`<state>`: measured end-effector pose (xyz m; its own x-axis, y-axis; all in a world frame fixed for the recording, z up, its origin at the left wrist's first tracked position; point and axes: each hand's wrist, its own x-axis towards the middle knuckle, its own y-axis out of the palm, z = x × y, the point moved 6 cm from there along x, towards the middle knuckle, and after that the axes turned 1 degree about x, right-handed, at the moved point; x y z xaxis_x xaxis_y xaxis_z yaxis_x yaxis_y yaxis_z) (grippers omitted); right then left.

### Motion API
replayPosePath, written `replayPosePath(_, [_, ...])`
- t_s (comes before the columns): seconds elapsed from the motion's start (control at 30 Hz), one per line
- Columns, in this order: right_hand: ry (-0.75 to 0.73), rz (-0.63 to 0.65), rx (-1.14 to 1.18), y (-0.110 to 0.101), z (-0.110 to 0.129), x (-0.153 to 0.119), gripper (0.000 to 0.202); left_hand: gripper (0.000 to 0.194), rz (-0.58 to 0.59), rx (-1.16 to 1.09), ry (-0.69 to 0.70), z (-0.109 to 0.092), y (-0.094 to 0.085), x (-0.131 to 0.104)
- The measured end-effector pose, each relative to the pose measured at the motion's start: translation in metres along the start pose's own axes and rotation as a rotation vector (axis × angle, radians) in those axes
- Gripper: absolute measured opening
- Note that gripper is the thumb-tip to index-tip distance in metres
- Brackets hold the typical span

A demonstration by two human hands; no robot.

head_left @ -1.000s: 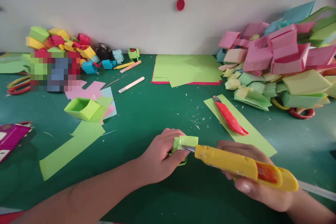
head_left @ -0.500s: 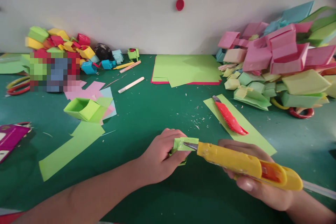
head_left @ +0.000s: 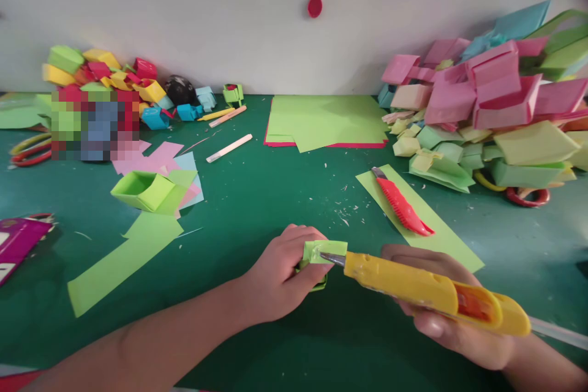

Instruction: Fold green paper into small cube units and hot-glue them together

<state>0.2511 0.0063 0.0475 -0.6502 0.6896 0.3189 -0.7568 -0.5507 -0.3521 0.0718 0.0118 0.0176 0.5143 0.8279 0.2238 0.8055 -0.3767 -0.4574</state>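
Note:
My left hand is closed around a small folded piece of light green paper, with a flap sticking out past the thumb and a bit more green showing below. Most of that piece is hidden by the fingers. A yellow hot glue gun is gripped in my right hand, and a clear glue stick comes out of its back end. The gun's metal nozzle lies over the green flap, where shiny glue shows. Whether the tip touches the paper I cannot tell.
A red box cutter rests on a green paper strip. Green sheets are stacked by the wall. Folded paper boxes pile up at right, colourful ones at left. An open green paper box stands left of my hands.
The glue gun's nozzle has shifted very slightly left and down over the flap. My left hand and the paper stay where they were.

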Motion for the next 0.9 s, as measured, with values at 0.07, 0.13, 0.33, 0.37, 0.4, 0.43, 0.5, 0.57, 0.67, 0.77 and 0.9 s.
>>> replayPosePath(0.07, [0.001, 0.009, -0.008, 0.0001, 0.0005, 0.0001, 0.045, 0.035, -0.002, -0.004, 0.001, 0.0005, 0.0002, -0.0001])
replayPosePath(0.13, [-0.002, 0.013, -0.008, 0.0, 0.0009, 0.0001, 0.045, 0.036, -0.003, -0.007, 0.0, 0.0013, 0.0003, -0.0003])
replayPosePath(0.33, [0.002, 0.017, 0.008, -0.0002, -0.0012, -0.0013, 0.045, 0.038, 0.0, -0.024, -0.012, 0.0031, 0.0002, -0.0013])
replayPosePath(0.37, [0.006, 0.023, 0.001, 0.0, -0.0016, -0.0015, 0.045, 0.038, 0.002, -0.024, -0.014, 0.0032, 0.0003, -0.0013])
replayPosePath(0.4, [0.007, 0.028, -0.006, 0.0001, -0.0017, -0.0015, 0.045, 0.038, 0.003, -0.026, -0.015, 0.0032, 0.0004, -0.0013])
replayPosePath(0.43, [0.005, 0.032, -0.012, 0.0001, -0.0015, -0.0015, 0.046, 0.038, 0.003, -0.028, -0.016, 0.0032, 0.0004, -0.0013])
replayPosePath(0.5, [0.0, 0.034, -0.019, 0.0003, -0.0008, -0.0015, 0.046, 0.038, 0.001, -0.035, -0.015, 0.0032, 0.0003, -0.0013])
replayPosePath(0.57, [0.002, 0.03, -0.017, 0.0002, -0.0007, -0.0014, 0.045, 0.037, 0.001, -0.04, -0.014, 0.0031, 0.0001, -0.0013])
replayPosePath(0.67, [0.007, 0.025, -0.025, -0.0004, -0.0013, -0.0016, 0.045, 0.036, 0.003, -0.037, -0.015, 0.0029, -0.0001, -0.0013])
replayPosePath(0.77, [-0.006, 0.034, -0.049, -0.0008, -0.0019, -0.0023, 0.046, 0.036, 0.005, -0.03, -0.02, 0.0027, 0.0, -0.0012])
replayPosePath(0.9, [-0.014, 0.046, -0.051, -0.001, -0.0025, -0.0033, 0.046, 0.04, 0.007, -0.016, -0.015, 0.0028, 0.0007, -0.0011])
